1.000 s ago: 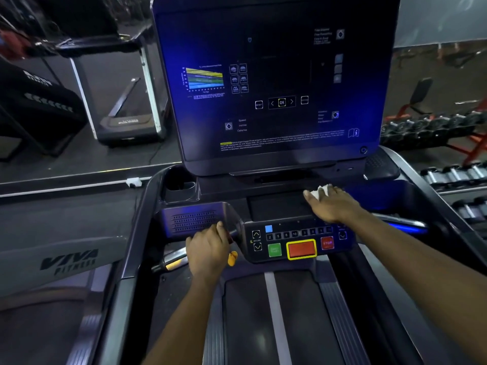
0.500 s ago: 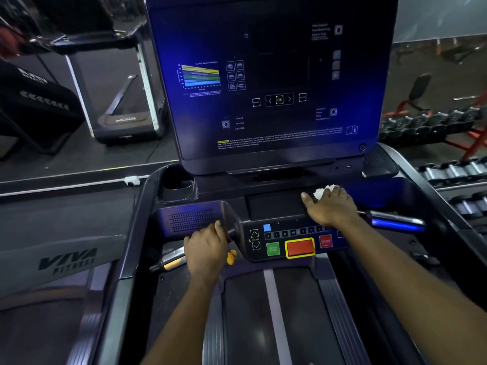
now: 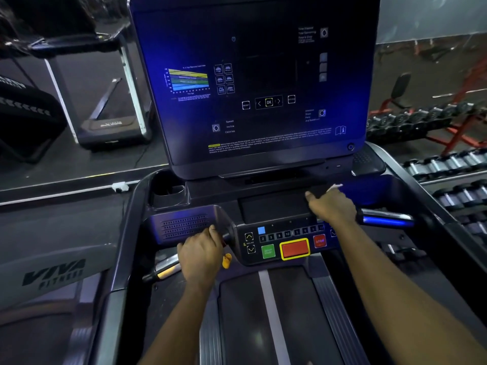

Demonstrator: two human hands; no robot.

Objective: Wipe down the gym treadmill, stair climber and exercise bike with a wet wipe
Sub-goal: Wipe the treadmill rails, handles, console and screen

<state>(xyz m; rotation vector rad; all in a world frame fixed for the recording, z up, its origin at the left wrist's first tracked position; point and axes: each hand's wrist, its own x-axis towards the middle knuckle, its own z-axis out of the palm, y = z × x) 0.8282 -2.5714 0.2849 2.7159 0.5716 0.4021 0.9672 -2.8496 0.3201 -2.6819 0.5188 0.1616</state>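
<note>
I stand on a dark treadmill with a big console screen (image 3: 253, 83) and a button panel (image 3: 287, 241) below it. My right hand (image 3: 330, 205) lies flat on the console ledge right of the dark tray (image 3: 271, 206), pressing a white wet wipe (image 3: 335, 187) whose edge peeks out past the fingers. My left hand (image 3: 201, 255) is closed around the left grip bar (image 3: 164, 268) beside the speaker grille (image 3: 184, 226). A yellow safety clip (image 3: 226, 260) hangs by that hand.
A cup holder (image 3: 170, 193) sits at the console's left. The running belt (image 3: 263, 320) lies below my arms. Dumbbell racks (image 3: 448, 167) line the right side. Another treadmill (image 3: 110, 127) and a "VIVA FITNESS" machine cover (image 3: 52, 275) stand to the left.
My right hand has slid a little to the right along the ledge with the wipe, which is now more covered. The left hand stays on the grip bar.
</note>
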